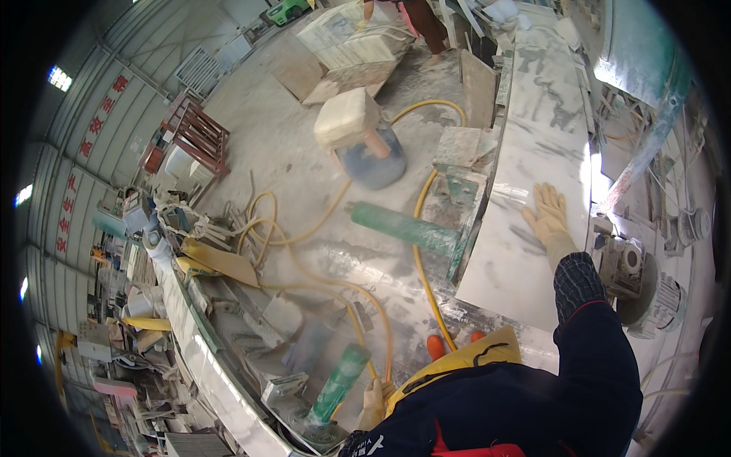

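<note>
My right hand, in a cream glove, lies flat on a white marble slab with grey veins. Its fingers are spread and nothing is in them. A clear shiny strip lies on the slab just left of the fingertips. My left hand, also gloved, hangs low beside my yellow apron. It is next to a green cylindrical post and yellow hose. My body partly covers this hand, and I cannot make out whether its fingers hold anything.
Another green post juts left from the slab's support. Yellow hose loops over the dusty floor past a blue drum with a pale block on it. Machinery stands right of the slab. Another person is at the far end.
</note>
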The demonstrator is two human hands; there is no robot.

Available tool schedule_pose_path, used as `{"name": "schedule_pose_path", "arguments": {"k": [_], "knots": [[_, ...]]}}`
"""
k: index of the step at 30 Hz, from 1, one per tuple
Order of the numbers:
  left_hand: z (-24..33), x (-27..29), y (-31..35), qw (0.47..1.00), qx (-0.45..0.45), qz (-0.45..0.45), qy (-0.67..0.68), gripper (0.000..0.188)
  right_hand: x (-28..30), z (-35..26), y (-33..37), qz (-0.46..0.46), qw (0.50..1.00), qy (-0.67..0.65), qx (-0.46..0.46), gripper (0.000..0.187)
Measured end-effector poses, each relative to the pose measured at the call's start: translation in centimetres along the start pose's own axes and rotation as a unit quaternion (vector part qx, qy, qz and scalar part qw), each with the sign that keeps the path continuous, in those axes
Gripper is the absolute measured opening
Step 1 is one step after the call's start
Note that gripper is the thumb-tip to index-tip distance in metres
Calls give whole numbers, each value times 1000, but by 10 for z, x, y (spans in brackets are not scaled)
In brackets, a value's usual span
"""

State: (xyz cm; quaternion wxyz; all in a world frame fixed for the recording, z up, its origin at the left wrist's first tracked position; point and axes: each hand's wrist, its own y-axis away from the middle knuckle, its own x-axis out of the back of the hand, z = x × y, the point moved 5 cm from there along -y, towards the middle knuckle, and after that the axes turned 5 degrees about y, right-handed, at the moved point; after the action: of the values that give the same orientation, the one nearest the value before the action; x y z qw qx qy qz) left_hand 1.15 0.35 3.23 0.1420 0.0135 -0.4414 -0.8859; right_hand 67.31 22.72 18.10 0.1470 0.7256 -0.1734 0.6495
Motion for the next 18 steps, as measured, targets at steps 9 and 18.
{"name": "schedule_pose_path", "arguments": {"k": [9, 18], "knots": [[-3, -18, 5, 1000, -6, -4, -5, 45, 3, 1, -4, -2, 1000, -11, -1, 78], [-107, 17, 37, 990, 38, 84, 111, 52, -7, 8, -15, 19, 999, 21, 18, 76]]}}
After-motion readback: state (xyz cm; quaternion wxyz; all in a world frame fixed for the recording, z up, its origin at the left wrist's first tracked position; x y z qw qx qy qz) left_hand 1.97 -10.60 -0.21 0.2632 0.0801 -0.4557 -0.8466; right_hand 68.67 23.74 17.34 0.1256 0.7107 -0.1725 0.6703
